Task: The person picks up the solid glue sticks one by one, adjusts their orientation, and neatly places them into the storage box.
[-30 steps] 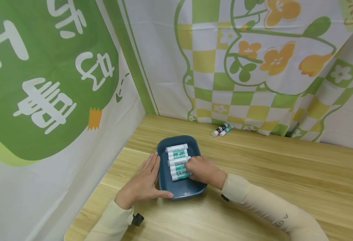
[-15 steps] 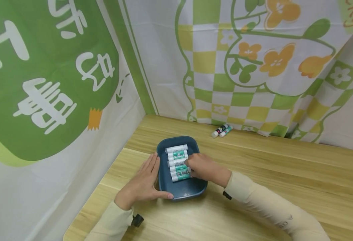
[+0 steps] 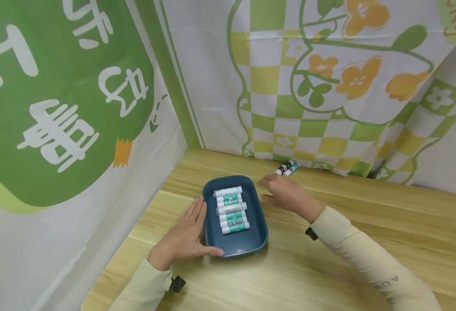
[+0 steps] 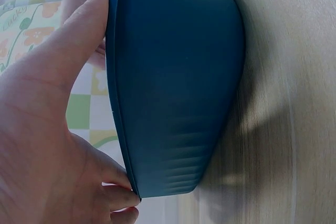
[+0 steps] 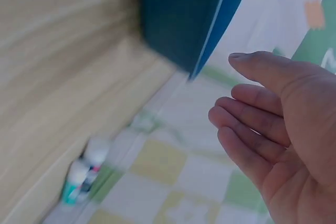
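A dark blue plastic tray stands on the table, with several white and green glue sticks lying in a row inside it. Along its left rim my left hand rests with straight fingers, the thumb on the near rim. In the left wrist view that thumb and the fingertips touch the rim of the tray. My right hand is in the air to the right of the tray, holding nothing. Its fingers are loosely bent in the right wrist view. Beyond it lie a black glue stick and a green-and-white glue stick.
The wooden table meets a printed curtain at the back. On the left hangs a green and white cloth. The two far glue sticks lie close to the back curtain.
My right hand has left the glue sticks in the tray and moved out over the right rim, toward the two at the back. My left hand stays in place.
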Tool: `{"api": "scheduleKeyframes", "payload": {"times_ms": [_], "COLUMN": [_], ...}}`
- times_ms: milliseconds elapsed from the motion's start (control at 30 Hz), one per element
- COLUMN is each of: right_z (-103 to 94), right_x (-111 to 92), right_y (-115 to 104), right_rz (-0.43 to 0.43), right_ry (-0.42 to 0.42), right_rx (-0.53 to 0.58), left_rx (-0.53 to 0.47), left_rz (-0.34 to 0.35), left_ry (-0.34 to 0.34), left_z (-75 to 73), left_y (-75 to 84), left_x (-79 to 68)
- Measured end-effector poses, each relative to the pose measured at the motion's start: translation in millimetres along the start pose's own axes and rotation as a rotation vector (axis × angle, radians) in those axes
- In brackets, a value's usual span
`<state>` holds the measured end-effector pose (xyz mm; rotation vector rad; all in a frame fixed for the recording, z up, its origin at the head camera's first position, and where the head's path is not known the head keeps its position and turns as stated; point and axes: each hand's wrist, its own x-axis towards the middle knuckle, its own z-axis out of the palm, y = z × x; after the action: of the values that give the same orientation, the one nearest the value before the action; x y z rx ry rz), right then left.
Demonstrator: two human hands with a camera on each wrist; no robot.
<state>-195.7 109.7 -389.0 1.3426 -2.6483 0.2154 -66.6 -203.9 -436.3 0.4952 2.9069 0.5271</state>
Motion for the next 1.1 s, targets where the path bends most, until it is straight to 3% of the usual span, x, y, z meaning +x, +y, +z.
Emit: {"api": "scheduleKeyframes", "payload": {"times_ms": [200, 333, 567, 867, 1100], "right_z": [-0.1, 3.0, 22.7, 41.6, 49.8], "right_x": [-9.9, -17.5, -29.7, -32.9, -27.0], "right_y": [48.8, 78.4, 124.3, 154.1, 162.2], "right_rz": [0.151, 0.245, 0.250, 0.300, 0.358], "right_ry": [-0.051, -0.080, -0.043, 0.001, 0.005], "right_rx": [0.059, 0.021, 0.082, 0.103, 0.121], "left_rx": [-0.002, -0.002, -0.006, -0.010, -0.011], "left_rz": [0.005, 0.008, 0.002, 0.003, 0.000], "left_ry": [0.004, 0.009, -0.003, -0.008, -0.014], "left_z": [-0.4, -0.8, 0.8, 0.0, -1.3], "left_y": [-1.3, -1.3, -1.4, -0.2, -0.2], "left_x": [0.7, 0.9, 0.9, 0.4, -0.4]}}
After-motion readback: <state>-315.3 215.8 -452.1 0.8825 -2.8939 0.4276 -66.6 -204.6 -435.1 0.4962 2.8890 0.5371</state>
